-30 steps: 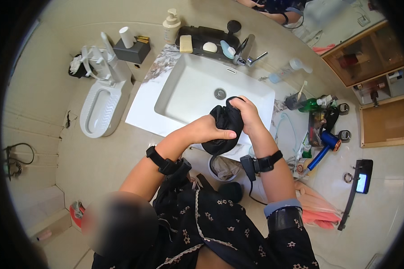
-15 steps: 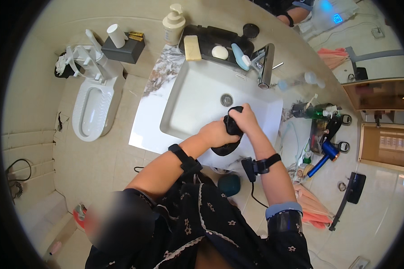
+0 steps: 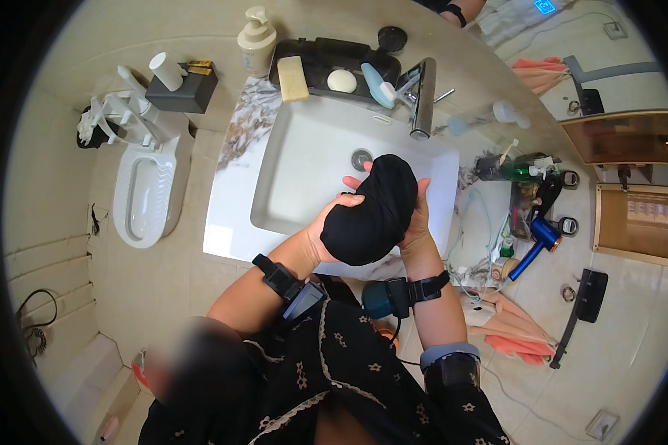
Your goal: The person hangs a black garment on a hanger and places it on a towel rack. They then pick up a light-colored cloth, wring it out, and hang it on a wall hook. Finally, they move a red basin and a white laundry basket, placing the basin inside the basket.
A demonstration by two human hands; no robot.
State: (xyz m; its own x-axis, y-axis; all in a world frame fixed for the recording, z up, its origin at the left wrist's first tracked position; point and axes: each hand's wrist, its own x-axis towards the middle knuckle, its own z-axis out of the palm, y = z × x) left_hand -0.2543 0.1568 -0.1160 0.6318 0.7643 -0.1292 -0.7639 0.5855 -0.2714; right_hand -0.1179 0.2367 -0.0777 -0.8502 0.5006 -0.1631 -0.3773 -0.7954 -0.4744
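Observation:
A bundle of black cloth (image 3: 372, 211), smooth and rounded at one end with folds across its middle, is held over the near part of the white sink (image 3: 289, 170). My left hand (image 3: 325, 231) cups its left side, thumb on top. My right hand (image 3: 417, 222) grips its right side from beneath, with the thumb along the edge; most of its fingers are hidden behind the cloth. A few fingertips show past the far side, close to the drain (image 3: 361, 159). Which garment the cloth is, I cannot tell.
Behind the sink, a black tray (image 3: 326, 63) carries a yellow soap bar (image 3: 292, 80), a round white soap (image 3: 341, 81) and a blue brush (image 3: 378, 85). A pump bottle (image 3: 256, 44) stands left of it, the chrome faucet (image 3: 423, 100) right. A blue hair dryer (image 3: 536, 245) lies farther right.
The black cloth was squeezed small between both hands; now it is fuller and turned up, with my hands apart on either side. The view has shifted slightly.

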